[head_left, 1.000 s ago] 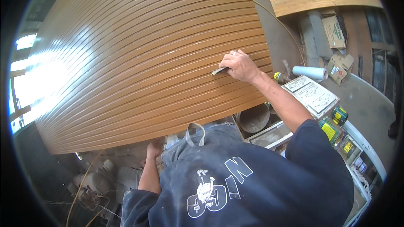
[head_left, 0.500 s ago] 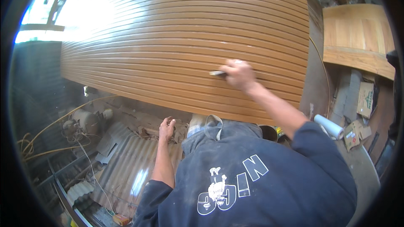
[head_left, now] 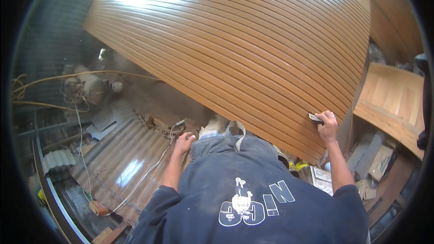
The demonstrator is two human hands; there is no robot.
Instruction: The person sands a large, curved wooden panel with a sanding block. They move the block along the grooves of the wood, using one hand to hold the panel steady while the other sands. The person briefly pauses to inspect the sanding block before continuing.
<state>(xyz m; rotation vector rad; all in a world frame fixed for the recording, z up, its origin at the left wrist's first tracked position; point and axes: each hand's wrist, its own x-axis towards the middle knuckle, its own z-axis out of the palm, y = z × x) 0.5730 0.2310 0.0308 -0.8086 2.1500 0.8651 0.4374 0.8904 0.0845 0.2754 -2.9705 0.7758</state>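
Note:
A large wooden panel point(head_left: 235, 63), orange-brown and lined with long parallel grooves, spreads in front of me. Close to its near right corner, my right hand point(head_left: 328, 126) grips a small flat tool with a pale tip point(head_left: 315, 118) and a dark body; its exact kind is unclear. The tip is at the grooved surface, though I cannot tell if it touches. My left hand point(head_left: 184, 143) hangs beside my left hip, off the panel, its fingers loosely bent and apart with nothing seen in them.
Corrugated sheets point(head_left: 122, 158) lie at the lower left, with a white cable point(head_left: 151, 170) over them. A dusty machine point(head_left: 92, 86) and a yellow hose point(head_left: 58, 77) stand beyond. At right are a pale wooden board point(head_left: 393, 101), a cardboard box point(head_left: 381, 161) and a metal can point(head_left: 318, 178).
My right hand has gone with the flat tool from the panel's middle to its near right corner. My view has turned, and my left hand is now closer to my hip.

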